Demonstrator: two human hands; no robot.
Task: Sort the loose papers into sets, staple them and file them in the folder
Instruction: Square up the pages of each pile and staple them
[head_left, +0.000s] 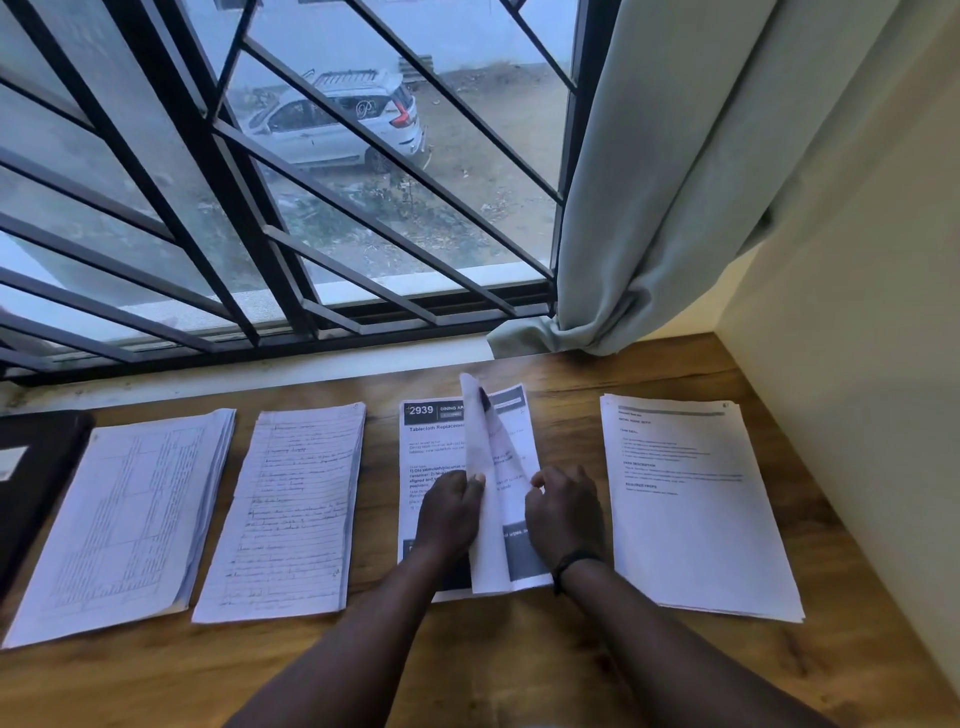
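Wooden desk (519, 665) under a barred window (270, 208) holds four paper stacks in a row. From the left: ruled forms (124, 519), handwritten notes (296, 509), printed sheets headed "2939" (447, 447), then a plain typed stack (696, 509) near the wall. A black folder (36, 478) sits at the far left edge, beside the forms, closed as far as I can tell. No stapler in view.

Both hands work the "2939" stack. Left hand (449, 512) rests on the pile w/ thumb & fingers pinching the edge of a lifted sheet (491, 467), which curls up and over toward the window. Right hand (563, 512) lies on the right half of the same stack, fingers bent; it looks to be pressing the pages down or thumbing a corner, but whether it actually pinches a page I can't tell.

Handling, my read: paper is light, floppy, slick sheet-on-sheet, so a stack will fan or slide if grabbed at one corner. Best to square it by tapping the edges, then grip along a short edge w/ thumb on top & fingers under. Single sheets crease easily; lift by a corner, gently.
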